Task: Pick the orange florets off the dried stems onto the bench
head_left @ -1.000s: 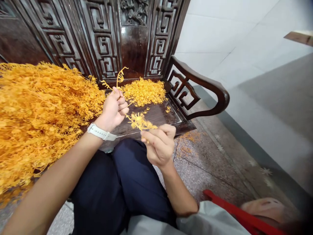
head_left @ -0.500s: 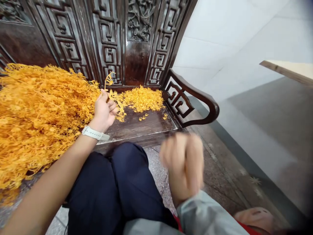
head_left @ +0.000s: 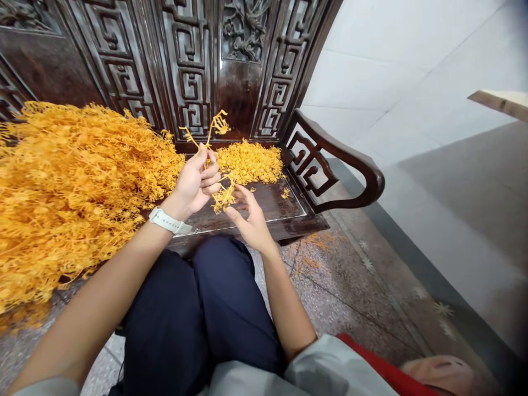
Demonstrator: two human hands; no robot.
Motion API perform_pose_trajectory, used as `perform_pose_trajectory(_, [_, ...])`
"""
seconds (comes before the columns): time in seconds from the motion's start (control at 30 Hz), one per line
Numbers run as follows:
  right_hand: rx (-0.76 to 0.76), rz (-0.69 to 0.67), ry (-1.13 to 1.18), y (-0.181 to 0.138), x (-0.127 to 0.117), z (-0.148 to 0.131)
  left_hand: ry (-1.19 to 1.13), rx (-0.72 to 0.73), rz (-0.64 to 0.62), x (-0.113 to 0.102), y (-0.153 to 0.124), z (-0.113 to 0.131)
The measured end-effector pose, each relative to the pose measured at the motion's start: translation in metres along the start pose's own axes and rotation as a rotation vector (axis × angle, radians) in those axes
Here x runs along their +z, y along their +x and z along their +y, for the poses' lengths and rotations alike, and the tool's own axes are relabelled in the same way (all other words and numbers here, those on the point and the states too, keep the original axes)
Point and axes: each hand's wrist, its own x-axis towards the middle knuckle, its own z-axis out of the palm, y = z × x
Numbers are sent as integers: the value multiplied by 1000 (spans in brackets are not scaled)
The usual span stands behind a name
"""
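My left hand (head_left: 198,179), with a pale watch strap at the wrist, pinches a thin yellow plastic flower sprig (head_left: 210,132) between thumb and fingers. The sprig's branched ends stick up above the fingertips, and a cluster of it hangs below the hand. Right beside that cluster is my right hand (head_left: 251,220), its thumb and fingers apart around the edge of it. Whether the right fingertips touch the cluster is hard to tell. Behind the hands lies a small heap of short yellow pieces (head_left: 249,162). A large pile of yellow sprigs (head_left: 82,192) fills the left side.
Everything yellow rests on a dark carved wooden bench (head_left: 268,212) with a curved armrest (head_left: 350,159) at its right end. Orange-yellow bits (head_left: 311,253) lie on the floor (head_left: 350,308). A white wall (head_left: 391,71) rises at the right.
My right hand has come up from the lower right, where it was a blurred fist, to the hanging cluster. My left hand has shifted slightly right, still with the sprig.
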Motion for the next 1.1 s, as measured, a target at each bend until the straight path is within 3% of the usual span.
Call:
perform_pose_trajectory(0.1, [112,70,257,7,8,13,43,-61,-36,3,-1,-3])
perform_pose_trajectory(0.2, [143,118,306,14,9,14,96,-79,-64,4,-2,-7])
perform_pose_trajectory(0.33, [163,127,315,16,4,10,155,9,-52,1,2,-12])
perform_pose_trajectory(0.43, [143,258,452,15,-4,8,306,82,-49,-3,4,-16])
perform_pose_trajectory(0.53, [101,346,502,15,-16,5,582,170,-184,-7,3,-19])
perform_pose_trajectory(0.67, [38,342,403,18,-28,5,888,185,-396,-10,1,-21])
perform_pose_trajectory(0.77, [9,358,463,17,-30,4,927,96,-501,-11,1,-21])
perform_pose_trajectory(0.87, [-13,385,539,4,-34,-7,916,133,-535,-11,1,-20])
perform_pose_trajectory(0.97, [-193,337,481,-23,-44,-29,936,201,-577,-5,-3,-17])
perform_pose_trajectory(1.1, [-525,219,174,-47,-60,-55,979,226,-680,10,-8,-16])
